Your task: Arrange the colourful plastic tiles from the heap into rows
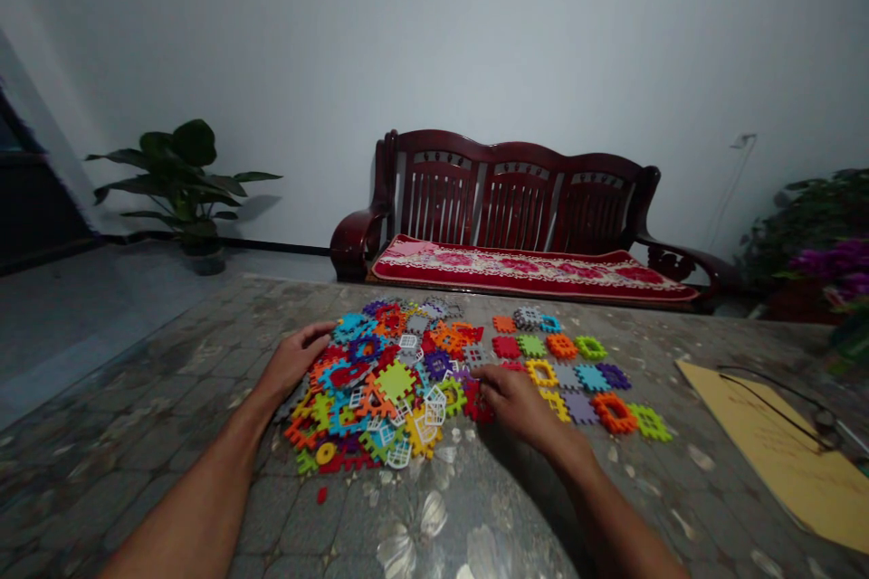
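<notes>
A heap of colourful interlocking plastic building pieces (pixel 380 389), some solid and some frame-shaped, lies on the table. Small white window-like lattice pieces (pixel 434 407) are mixed in. My left hand (pixel 299 360) rests against the heap's left side, fingers stretched out and holding nothing. At the right side of the heap is my right hand (pixel 512 398), its fingers bent and slightly apart beside a purple piece (pixel 463 374) and a red piece (pixel 477 404). No piece shows in its grasp. Right of it, separate pieces lie in rough rows, among them an orange frame piece (pixel 614 414).
The patterned table (pixel 326 529) carries a yellow paper (pixel 774 452) with eyeglasses (pixel 815 434) on it at the right. A small red bit (pixel 321 495) lies in front of the heap. Behind stand a wooden bench (pixel 522 199) and a potted plant (pixel 190 172).
</notes>
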### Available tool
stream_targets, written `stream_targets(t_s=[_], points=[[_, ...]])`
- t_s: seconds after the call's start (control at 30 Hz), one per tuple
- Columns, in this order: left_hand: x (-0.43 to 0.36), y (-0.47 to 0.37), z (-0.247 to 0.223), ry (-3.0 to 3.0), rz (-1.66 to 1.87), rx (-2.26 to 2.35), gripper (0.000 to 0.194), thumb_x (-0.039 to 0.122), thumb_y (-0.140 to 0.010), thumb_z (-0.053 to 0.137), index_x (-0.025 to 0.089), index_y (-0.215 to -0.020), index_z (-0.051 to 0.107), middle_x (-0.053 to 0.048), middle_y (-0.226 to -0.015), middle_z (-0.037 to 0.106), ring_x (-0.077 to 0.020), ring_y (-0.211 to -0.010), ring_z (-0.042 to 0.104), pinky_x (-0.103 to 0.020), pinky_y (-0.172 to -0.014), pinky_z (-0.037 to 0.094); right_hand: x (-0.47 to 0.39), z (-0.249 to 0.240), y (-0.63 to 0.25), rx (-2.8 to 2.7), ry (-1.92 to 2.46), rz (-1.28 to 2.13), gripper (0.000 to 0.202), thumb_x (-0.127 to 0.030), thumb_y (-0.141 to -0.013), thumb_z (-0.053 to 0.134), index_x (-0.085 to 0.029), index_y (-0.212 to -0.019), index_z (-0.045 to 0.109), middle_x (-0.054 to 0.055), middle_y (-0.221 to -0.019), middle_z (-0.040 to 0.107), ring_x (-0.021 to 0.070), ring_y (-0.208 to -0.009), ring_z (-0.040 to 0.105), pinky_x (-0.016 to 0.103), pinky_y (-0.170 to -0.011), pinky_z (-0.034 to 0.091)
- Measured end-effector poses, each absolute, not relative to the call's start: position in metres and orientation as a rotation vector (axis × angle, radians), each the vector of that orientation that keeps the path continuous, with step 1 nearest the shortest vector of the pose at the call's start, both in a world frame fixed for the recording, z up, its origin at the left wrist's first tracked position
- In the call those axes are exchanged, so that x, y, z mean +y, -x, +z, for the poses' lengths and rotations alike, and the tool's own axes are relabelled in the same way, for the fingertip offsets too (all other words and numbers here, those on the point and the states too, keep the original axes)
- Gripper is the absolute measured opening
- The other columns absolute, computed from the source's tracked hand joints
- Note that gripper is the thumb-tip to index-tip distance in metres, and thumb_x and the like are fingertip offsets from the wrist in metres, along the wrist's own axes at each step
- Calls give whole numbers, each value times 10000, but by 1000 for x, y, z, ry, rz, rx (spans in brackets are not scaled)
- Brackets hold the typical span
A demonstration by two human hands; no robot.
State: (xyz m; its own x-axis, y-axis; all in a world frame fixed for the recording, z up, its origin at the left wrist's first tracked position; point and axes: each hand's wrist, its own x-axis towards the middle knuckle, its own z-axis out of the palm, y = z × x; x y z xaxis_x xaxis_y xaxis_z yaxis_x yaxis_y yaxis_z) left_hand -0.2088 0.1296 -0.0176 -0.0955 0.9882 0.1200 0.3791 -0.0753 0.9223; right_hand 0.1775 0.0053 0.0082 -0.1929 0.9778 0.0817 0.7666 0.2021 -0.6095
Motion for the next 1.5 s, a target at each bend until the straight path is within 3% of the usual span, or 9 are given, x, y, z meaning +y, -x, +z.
stream_targets(t_s=[0.1, 0.3, 0.57, 0.83, 0.93, 1.03, 1.13, 1.3, 1.5], points=[[128, 208, -17, -1501, 1188, 1465, 706, 662, -609, 738, 173, -1116, 790, -122, -1136, 830, -313, -966, 774, -409, -898, 606, 3, 11, -175, -2094, 1615, 598, 406, -149, -823, 573, -191, -1186, 751, 85, -1147, 759, 250, -1092, 680, 351, -975, 506], [127, 208, -17, -1515, 1187, 1405, 730, 700, -606, 756, 180, -1115, 800, -127, -1161, 824, -335, -1015, 765, -452, -956, 586, -3, 11, -173, -2187, 1562, 581, 703, -73, -677, 683, -191, -1369, 659, 113, -1358, 653, 277, -1268, 586, 362, -1093, 454], [126, 208, -14, -1571, 1140, 1474, 601, 650, -596, 754, 210, -999, 821, -99, -1148, 830, -348, -1071, 751, -444, -985, 573, -10, 10, -166, -2273, 1471, 532, 630, -18, -764, 580, -209, -1358, 666, 112, -1341, 668, 260, -1256, 598, 366, -1082, 462], [128, 208, -16, -1572, 1125, 1496, 582, 626, -595, 730, 203, -986, 817, -104, -1125, 835, -343, -1034, 762, -440, -977, 570, -9, 19, -175, -2203, 1579, 514, 733, -108, -710, 667, -192, -1434, 590, 119, -1347, 637, 267, -1237, 592, 381, -1087, 446], [129, 208, -17, -1580, 1117, 1504, 580, 630, -596, 726, 205, -981, 818, -104, -1107, 837, -341, -1017, 763, -440, -960, 575, -12, 25, -170, -2208, 1618, 513, 668, -194, -756, 685, -193, -1420, 609, 113, -1252, 643, 262, -1145, 608, 362, -999, 472], [129, 208, -18, -1590, 1110, 1510, 576, 624, -600, 726, 208, -986, 820, -103, -1129, 833, -336, -1026, 760, -434, -972, 567, -15, 29, -163, -2248, 1668, 509, 502, -283, -788, 703, -219, -1286, 691, 75, -1105, 633, 238, -1004, 612, 332, -870, 472], [130, 208, -19, -1593, 1105, 1515, 577, 619, -609, 720, 207, -998, 824, -101, -1136, 832, -332, -1034, 758, -426, -976, 565, -16, 26, -159, -2231, 1706, 488, 386, -270, -784, 708, -213, -1165, 711, 56, -1060, 608, 217, -951, 594, 308, -816, 443], [130, 208, -18, -1595, 1100, 1523, 523, 592, -620, 730, 225, -981, 828, -80, -1107, 841, -322, -1013, 760, -410, -945, 578, -14, 12, -152, -2069, 1699, 419, 356, -195, -828, 652, -176, -1183, 662, 70, -1112, 580, 205, -978, 590, 304, -851, 441], [130, 208, -18, -1603, 1099, 1531, 521, 574, -632, 707, 215, -991, 823, -92, -1122, 837, -329, -1016, 766, -421, -963, 574, -13, 7, -144, -2000, 1652, 467, 231, -251, -957, 573, -175, -1152, 671, 100, -1165, 610, 212, -1027, 621, 316, -912, 470]])
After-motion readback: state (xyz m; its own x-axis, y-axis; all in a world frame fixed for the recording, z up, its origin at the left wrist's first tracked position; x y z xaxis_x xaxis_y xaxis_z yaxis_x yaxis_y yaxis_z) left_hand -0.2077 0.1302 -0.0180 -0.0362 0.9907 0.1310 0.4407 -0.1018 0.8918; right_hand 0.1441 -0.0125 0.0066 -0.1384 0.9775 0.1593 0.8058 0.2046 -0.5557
